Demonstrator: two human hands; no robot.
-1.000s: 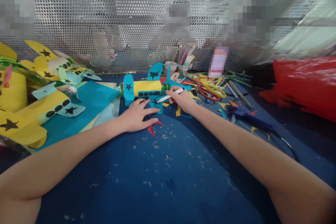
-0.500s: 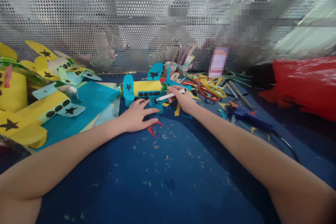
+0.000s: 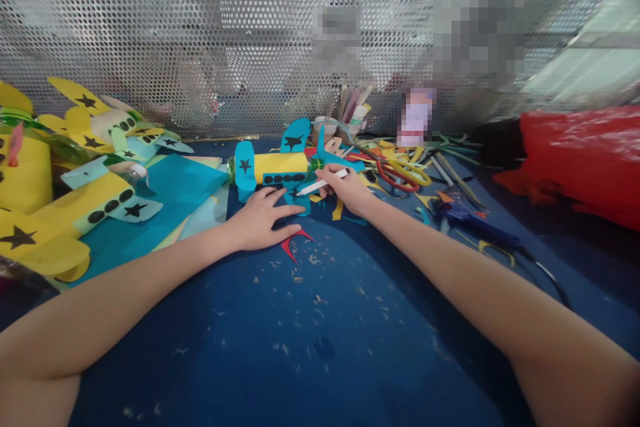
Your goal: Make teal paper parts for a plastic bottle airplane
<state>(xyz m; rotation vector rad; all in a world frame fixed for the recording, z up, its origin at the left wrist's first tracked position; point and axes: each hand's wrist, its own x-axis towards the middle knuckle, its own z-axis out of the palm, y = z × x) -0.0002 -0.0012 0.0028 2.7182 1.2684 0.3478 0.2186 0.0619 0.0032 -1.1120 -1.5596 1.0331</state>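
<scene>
Head view, as seen from beside the bench: a model plane point(image 3: 280, 167) lies on its side on a matte blue table point(image 3: 325, 320) flecked with pale paper crumbs. Its body is a green plastic bottle wrapped in smooth yellow card, with flat teal card wings and tail bearing black stars and a row of black ovals. The left hand point(image 3: 260, 219) lies open just in front of the plane, palm down and fingers spread, the fingertips reaching the near teal wing point(image 3: 296, 197); the forearm runs back low across the table. The right hand point(image 3: 345, 188), at the plane's right end, is closed around a slim white pen point(image 3: 320, 183), which slants down to the left with its tip at the near wing; that arm is stretched nearly straight. A curved red paper scrap point(image 3: 293, 243) lies just in front of the left hand. Right of the plane lie red- and yellow-handled scissors point(image 3: 400, 177) among card strips; left of it are a teal paper sheet point(image 3: 175, 190) and more yellow card planes point(image 3: 90, 203). Behind it stands a perforated metal screen point(image 3: 200, 33).
</scene>
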